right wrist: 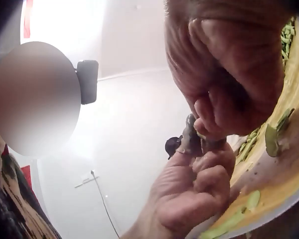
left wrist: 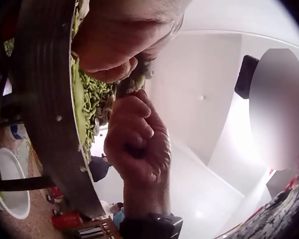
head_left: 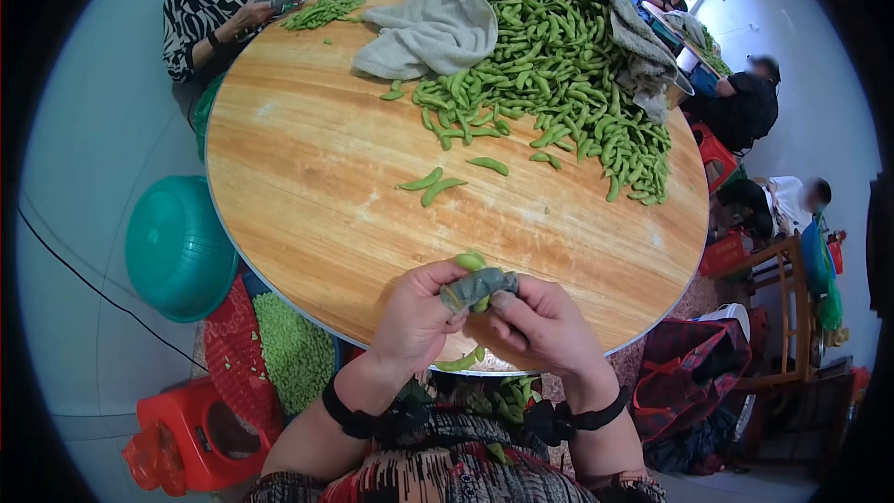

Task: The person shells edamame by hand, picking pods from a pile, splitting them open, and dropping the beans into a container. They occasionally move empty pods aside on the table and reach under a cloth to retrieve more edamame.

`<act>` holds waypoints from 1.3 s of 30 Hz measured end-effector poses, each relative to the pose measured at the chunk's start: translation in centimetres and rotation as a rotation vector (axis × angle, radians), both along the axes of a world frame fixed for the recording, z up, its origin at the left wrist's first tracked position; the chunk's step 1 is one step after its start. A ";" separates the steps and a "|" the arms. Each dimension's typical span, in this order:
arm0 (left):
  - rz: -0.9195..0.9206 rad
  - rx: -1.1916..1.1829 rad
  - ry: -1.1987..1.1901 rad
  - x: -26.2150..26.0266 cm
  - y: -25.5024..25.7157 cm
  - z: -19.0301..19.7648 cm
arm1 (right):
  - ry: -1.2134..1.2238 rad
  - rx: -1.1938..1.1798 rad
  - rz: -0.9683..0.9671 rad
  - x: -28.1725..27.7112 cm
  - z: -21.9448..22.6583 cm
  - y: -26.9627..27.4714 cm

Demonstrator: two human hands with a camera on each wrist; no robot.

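My left hand (head_left: 414, 317) and right hand (head_left: 549, 321) meet over the near edge of the round wooden table (head_left: 317, 177). Between their fingertips they pinch a green soybean pod (head_left: 470, 261), partly covered by fingers and a grey-green wrapping (head_left: 480, 289) on the digits. From the left wrist view, the right hand (left wrist: 139, 134) has its fingers curled in against the left. The right wrist view shows the left hand (right wrist: 194, 189) below, with grey covering at its tip. Another pod (head_left: 458, 362) lies at the table edge under the hands.
A large heap of soybean pods (head_left: 559, 56) spreads from a grey cloth sack (head_left: 428, 23). A few loose pods (head_left: 442, 189) lie mid-table. Left of the table are a teal basin (head_left: 182, 247), shelled beans (head_left: 293, 349) and a red stool (head_left: 200, 438). Another person (head_left: 228, 9) sits across.
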State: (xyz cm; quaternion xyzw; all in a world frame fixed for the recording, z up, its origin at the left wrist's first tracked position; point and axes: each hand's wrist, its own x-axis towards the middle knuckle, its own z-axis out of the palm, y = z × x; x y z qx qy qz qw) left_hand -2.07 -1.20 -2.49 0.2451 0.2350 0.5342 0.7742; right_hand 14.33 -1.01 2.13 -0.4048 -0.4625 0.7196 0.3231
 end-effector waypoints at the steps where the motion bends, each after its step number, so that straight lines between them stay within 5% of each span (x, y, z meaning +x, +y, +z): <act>1: 0.000 0.000 -0.001 0.0 0.0 0.2 | -0.014 0.010 0.031 -0.1 0.0 0.0; 5: 0.059 -0.031 -0.047 -0.1 -0.1 0.2 | 0.015 -0.023 -0.101 -0.6 -0.4 0.1; 7: 0.094 -0.026 -0.064 0.0 -0.2 0.2 | -0.639 0.874 -0.275 -1.5 -0.3 -0.3; 10: 0.142 -0.060 0.120 0.1 -0.3 1.4 | -0.876 1.109 -0.238 -1.7 -0.5 -0.7; 16: 0.124 -0.082 0.223 0.2 0.4 1.3 | -0.819 0.967 -0.337 -1.4 -1.3 0.8; 19: 0.112 -0.027 0.239 0.1 0.5 0.4 | -1.089 0.962 -0.364 0.1 -1.6 1.6; 22: 0.084 -0.048 0.247 -0.4 0.6 0.6 | -1.009 0.747 -0.195 1.6 -1.0 2.0; 24: 0.029 -0.078 0.159 -0.5 0.8 0.8 | -0.340 0.143 -0.050 1.2 0.6 1.0; 25: 0.026 -0.077 0.160 -0.4 0.8 0.9 | -0.273 0.078 0.043 1.5 0.9 0.8; 34: 0.076 -0.033 0.254 0.0 0.3 1.1 | 0.002 -0.148 0.100 2.0 1.5 0.5; 37: 0.089 0.087 0.413 0.4 0.0 0.8 | -0.050 -0.029 0.106 1.9 0.3 0.6; 39: -0.018 0.002 0.115 0.3 -0.1 0.1 | 0.005 -0.054 0.111 2.0 -0.1 0.4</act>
